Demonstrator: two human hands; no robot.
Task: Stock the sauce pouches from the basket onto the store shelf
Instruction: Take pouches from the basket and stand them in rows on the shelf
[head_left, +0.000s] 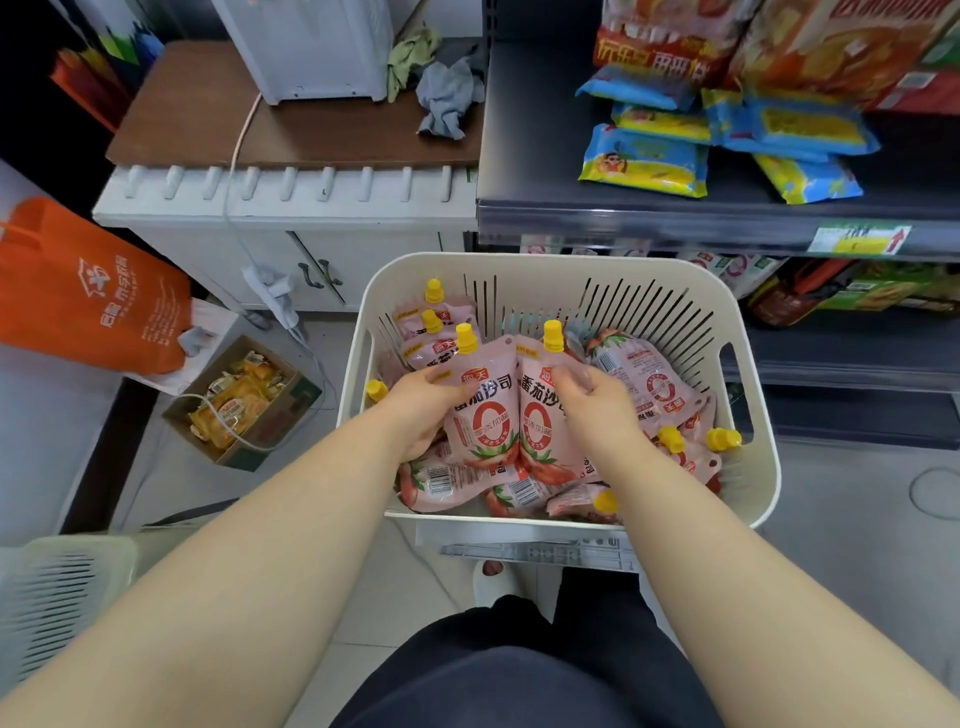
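- Basket (563, 267): cream plastic, slotted walls, a cut-out handle on its right wall; it stands in front of the shelf and just below the shelf's front edge.
- Left pouch (485, 426): pink tomato sauce pouch with a yellow cap, upright at the middle of the basket, touching the right pouch along its side.
- Right pouch (537, 426): same kind, upright, cap at the top.
- Left hand (426, 410): inside the basket, fingers curled round the left edge of the left pouch, gripping it.
- Right hand (587, 400): inside the basket, fingers curled over the upper right part of the right pouch, gripping it.
- Loose pouches (644, 374): many more lie flat or tilted across the basket floor, along its left wall, right wall and near edge, caps pointing various ways.
- Shelf (597, 221): dark grey store shelf; the left part of its top board is bare.
- Snack packets (644, 161): blue and yellow, stacked on the right part of the shelf, behind a price label (860, 239) on the front edge.
- Cabinet (291, 208): white, left of the shelf, with a brown board and crumpled cloths (447, 93) on top.
- Orange bag (88, 296): at the far left.
- Cardboard box (244, 400): on the floor left of the basket, holding yellow packets.
- Second basket (57, 587): pale, slotted, at the lower left corner of the view.
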